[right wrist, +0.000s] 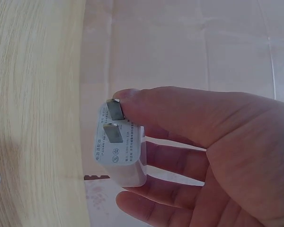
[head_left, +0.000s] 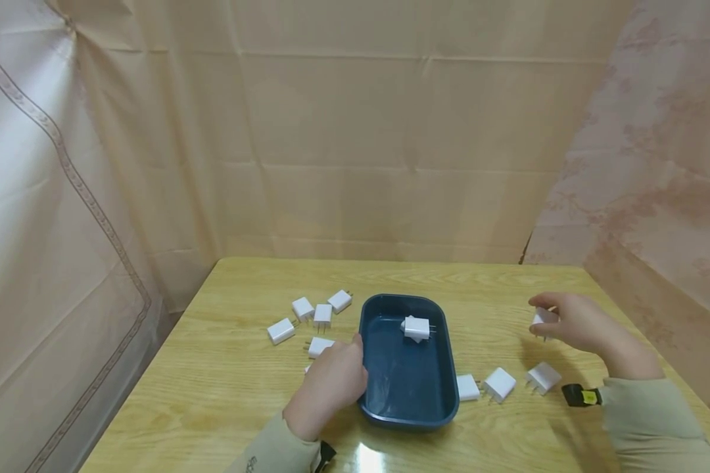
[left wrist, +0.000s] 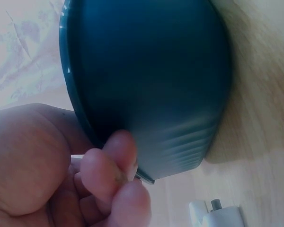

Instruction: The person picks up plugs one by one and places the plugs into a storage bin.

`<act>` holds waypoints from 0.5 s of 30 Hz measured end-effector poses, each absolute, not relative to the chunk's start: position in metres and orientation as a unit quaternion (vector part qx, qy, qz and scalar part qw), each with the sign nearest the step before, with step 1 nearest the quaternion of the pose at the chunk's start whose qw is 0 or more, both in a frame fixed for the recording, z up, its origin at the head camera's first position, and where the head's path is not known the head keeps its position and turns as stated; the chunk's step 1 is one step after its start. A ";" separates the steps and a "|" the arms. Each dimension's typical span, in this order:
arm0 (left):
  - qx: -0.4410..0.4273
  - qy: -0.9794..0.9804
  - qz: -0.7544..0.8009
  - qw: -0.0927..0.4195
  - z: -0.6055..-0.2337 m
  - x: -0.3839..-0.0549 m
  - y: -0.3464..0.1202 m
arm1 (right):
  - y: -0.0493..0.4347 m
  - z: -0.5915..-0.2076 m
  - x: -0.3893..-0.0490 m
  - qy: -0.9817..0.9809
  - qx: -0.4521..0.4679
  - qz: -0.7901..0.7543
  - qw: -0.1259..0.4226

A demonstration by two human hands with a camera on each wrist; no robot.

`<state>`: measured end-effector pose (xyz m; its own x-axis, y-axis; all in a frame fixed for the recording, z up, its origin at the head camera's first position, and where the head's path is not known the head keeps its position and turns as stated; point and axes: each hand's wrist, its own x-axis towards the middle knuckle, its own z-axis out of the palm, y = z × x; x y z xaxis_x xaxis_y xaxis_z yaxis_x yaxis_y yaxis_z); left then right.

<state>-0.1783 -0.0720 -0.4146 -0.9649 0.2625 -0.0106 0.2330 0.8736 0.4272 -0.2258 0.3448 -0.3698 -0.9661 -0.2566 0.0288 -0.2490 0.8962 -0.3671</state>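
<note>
Charger [right wrist: 125, 158] (white, two-pronged), lower right of frame, pinched in fingers of right hand [head_left: 582, 327]. Left hand [head_left: 334, 376], lower centre: fingers clamped on blue tray [head_left: 402, 378].

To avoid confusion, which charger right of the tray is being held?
The charger pinched in the right hand; the other three chargers there lie on the table.

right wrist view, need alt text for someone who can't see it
A person's right hand holds a white plug adapter, its two flat metal prongs and printed face turned toward the camera. A wood-grain table runs along the left, with pale, creased cloth behind the hand.
</note>
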 end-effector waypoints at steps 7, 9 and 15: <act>0.128 0.967 0.217 0.032 -0.415 -0.179 -0.072 | 0.341 -0.372 -0.228 0.974 -0.140 -0.181 0.004; 0.127 0.967 0.218 0.033 -0.415 -0.178 -0.072 | 0.339 -0.373 -0.229 0.973 -0.145 -0.181 0.003; 0.129 0.966 0.221 0.035 -0.414 -0.178 -0.072 | 0.327 -0.372 -0.233 0.971 -0.156 -0.179 0.004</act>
